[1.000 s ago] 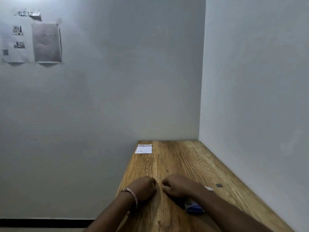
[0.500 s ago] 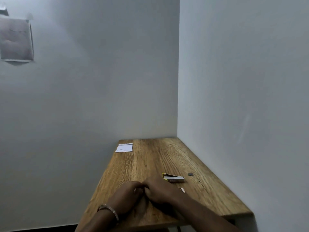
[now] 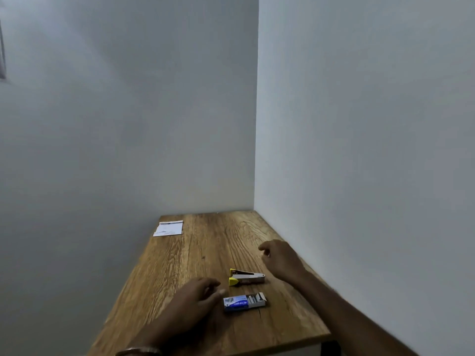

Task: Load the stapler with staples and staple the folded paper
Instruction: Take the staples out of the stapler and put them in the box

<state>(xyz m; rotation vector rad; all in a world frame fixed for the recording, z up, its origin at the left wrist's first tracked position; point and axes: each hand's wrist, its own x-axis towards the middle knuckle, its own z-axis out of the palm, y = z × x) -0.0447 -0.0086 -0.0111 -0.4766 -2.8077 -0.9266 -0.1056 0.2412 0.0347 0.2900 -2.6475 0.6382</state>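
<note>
Fingers [image 3: 213, 285] of our left hand [image 3: 198, 296] lie loosely curled and hold nothing; their tips sit just left of the staple box [image 3: 244, 301], with the thumb tip very near its blue end, though we cannot tell whether it touches. Our right hand [image 3: 281, 260] hangs above the tabletop [image 3: 205, 253] near the right wall, its fingers also loosely bent and gripping nothing, the hand somewhat blurred.

We see the stapler [image 3: 245, 277] lying on its side between our two hands, its yellow end pointing left and its metal body running right. It looks slightly open at the yellow end, with a dark strip above the silver channel. It sits just behind the staple box and apart from both hands.

We see the staple box flat on the wood, close to the near edge, its blue sleeve on the left and a white inner tray pulled out to the right.

We find the folded paper [image 3: 168, 228] well apart from everything else, lying flat at the far left corner of the tabletop, close to the back wall, with faint print on it that is too small to read.

A metal bangle [image 3: 138, 352] circles our left wrist at the bottom of the view. The tabletop fits into a corner of two pale walls.
</note>
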